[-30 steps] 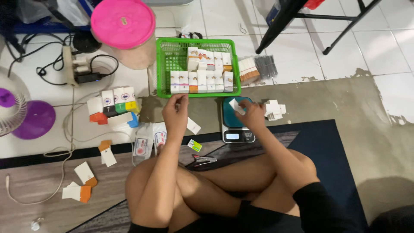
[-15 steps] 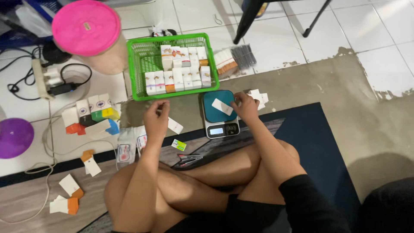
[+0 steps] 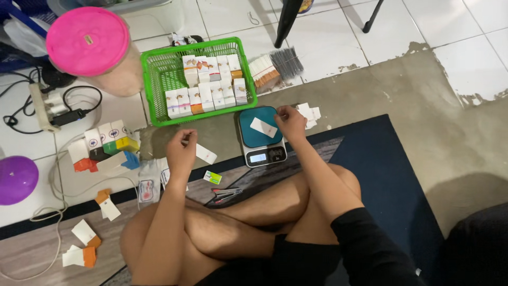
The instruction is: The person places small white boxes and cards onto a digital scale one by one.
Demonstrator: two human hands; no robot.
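Observation:
I sit cross-legged on the floor. My right hand (image 3: 290, 122) rests at the right edge of a small digital scale (image 3: 261, 151) with a teal platform. A flat white packet (image 3: 263, 127) lies on that platform, free of my fingers. Just beyond my right hand lies a small pile of flat white cards (image 3: 309, 112). My left hand (image 3: 182, 149) hovers over the floor with its fingers curled inward; whether they pinch anything is hidden. A small white box (image 3: 206, 154) lies on the floor beside it.
A green basket (image 3: 159, 79) holds rows of small white boxes. A banded bundle of boxes (image 3: 263, 71) lies to its right, a pink-lidded jar (image 3: 88, 41) to its left. Coloured boxes (image 3: 106, 145), a power strip (image 3: 45, 106), pliers (image 3: 226, 193) and a dark blue mat (image 3: 386, 175) surround me.
My right hand lowered from in front of me to the scale, and the white packet now lies on the platform. My left hand dropped toward the floor. The view shifted right.

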